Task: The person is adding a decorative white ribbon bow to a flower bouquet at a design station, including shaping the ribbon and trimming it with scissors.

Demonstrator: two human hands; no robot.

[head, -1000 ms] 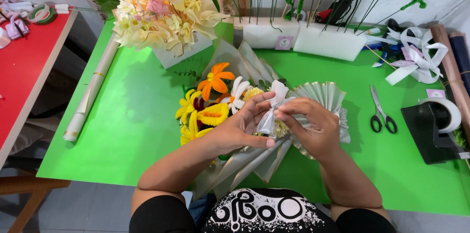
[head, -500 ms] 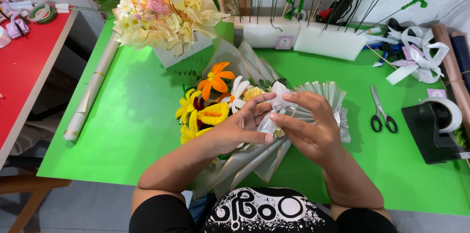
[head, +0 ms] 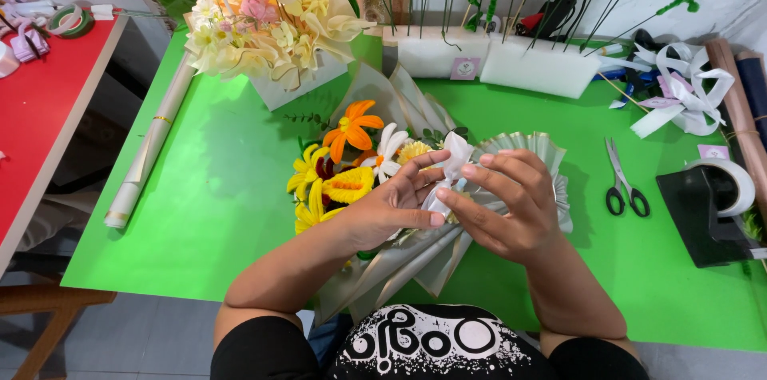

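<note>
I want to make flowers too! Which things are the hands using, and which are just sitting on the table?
In use:
left hand
right hand
white ribbon
flower bouquet
pleated wrapping paper

Just lying about:
scissors
tape dispenser
rolled paper
ribbon bows
pale flower arrangement

White ribbon (head: 454, 158), orange flower (head: 353, 129), green table (head: 224, 188).
</note>
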